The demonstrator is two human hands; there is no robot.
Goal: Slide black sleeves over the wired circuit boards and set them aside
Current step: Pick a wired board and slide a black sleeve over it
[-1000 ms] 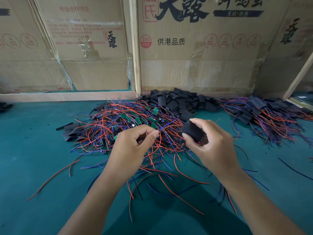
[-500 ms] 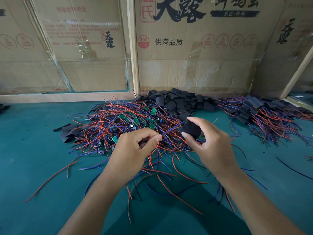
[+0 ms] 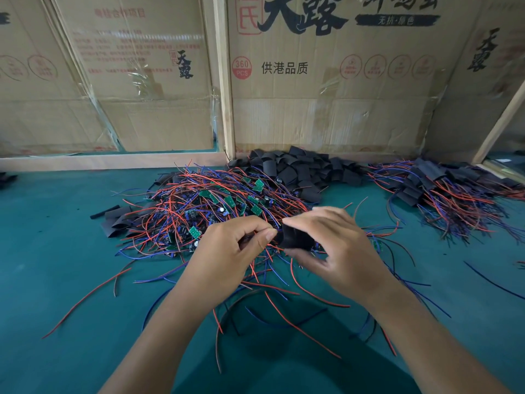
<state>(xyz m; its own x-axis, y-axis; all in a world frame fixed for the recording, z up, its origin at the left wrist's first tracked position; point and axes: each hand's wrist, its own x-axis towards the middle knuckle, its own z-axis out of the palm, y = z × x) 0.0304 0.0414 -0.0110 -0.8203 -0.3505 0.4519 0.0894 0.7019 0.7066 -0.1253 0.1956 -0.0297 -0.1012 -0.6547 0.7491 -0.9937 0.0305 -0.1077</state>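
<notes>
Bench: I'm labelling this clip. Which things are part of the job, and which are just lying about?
In the job: left hand, right hand, black sleeve, wired boards pile, spare sleeves, finished pile.

Lying about: cardboard boxes, wooden post.

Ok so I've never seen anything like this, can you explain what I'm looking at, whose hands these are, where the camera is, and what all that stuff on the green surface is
There is no machine here, only a person's two bare hands, filmed by a camera worn on the head that looks forward and down. The right hand pinches a black sleeve, a short soft tube. The left hand pinches something small right at the sleeve's mouth; what exactly it holds is hidden by the fingers. On the green table behind the hands lies a tangled pile of circuit boards, small green boards with red and blue wires. Farther back is a heap of empty sleeves. At the far right sits a pile of finished pieces, wires with black sleeves on them. Cardboard boxes stand along the back.
</notes>
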